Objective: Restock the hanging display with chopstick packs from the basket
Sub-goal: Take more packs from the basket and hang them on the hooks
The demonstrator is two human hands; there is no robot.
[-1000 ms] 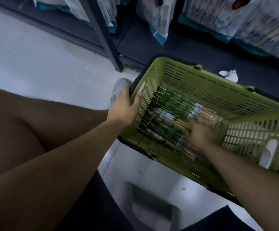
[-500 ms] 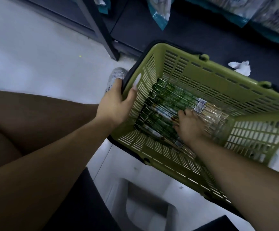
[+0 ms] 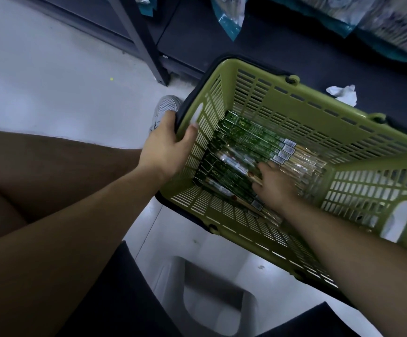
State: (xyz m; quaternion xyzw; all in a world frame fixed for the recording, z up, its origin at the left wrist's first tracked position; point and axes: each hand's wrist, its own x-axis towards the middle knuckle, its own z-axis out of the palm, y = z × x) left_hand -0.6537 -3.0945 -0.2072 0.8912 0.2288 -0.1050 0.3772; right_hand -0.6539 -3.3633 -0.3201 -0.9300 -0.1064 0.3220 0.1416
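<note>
Basket: olive-green slotted plastic with a dark rim band, on the pale floor beside the dark shelf base. Chopstick packs: long and narrow, green printed card, clear film over pale sticks, barcode labels. They lie flat on the basket bottom, roughly parallel, in loosely overlapping layers.

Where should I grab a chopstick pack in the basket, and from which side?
Probably from straight above: the basket is open on top and its walls block the sides. The pack lies flat, long and thin, tight against its neighbours, so lift its clear end first, then pinch across the narrow width.
</note>
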